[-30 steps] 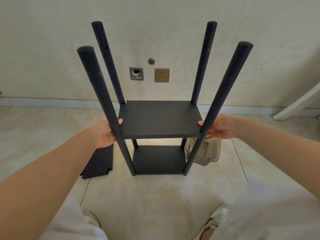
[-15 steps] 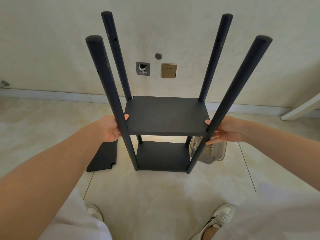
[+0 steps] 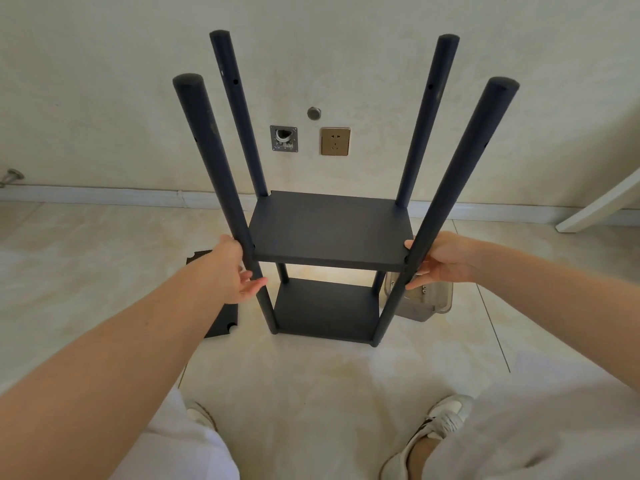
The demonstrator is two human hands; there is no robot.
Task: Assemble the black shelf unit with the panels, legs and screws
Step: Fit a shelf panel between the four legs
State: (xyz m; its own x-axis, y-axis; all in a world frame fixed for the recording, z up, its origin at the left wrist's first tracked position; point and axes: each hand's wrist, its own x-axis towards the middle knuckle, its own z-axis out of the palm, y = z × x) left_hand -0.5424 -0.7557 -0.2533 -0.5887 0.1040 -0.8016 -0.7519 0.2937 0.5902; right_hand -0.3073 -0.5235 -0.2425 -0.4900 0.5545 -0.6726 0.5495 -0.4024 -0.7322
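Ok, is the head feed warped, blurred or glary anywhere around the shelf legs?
Head view: wide-angle warp splays the four legs outward toward their tops and bows the baseboard; light is soft and even, no glare or blur; a warm bright patch lies on the floor under the middle panel.

Shelf unit (image 3: 325, 310) upright on floor (image 3: 311, 379); left hand (image 3: 237, 271) flat against near-left leg (image 3: 214, 161), right hand (image 3: 441, 261) holds upper panel (image 3: 330, 230) at near-right corner.
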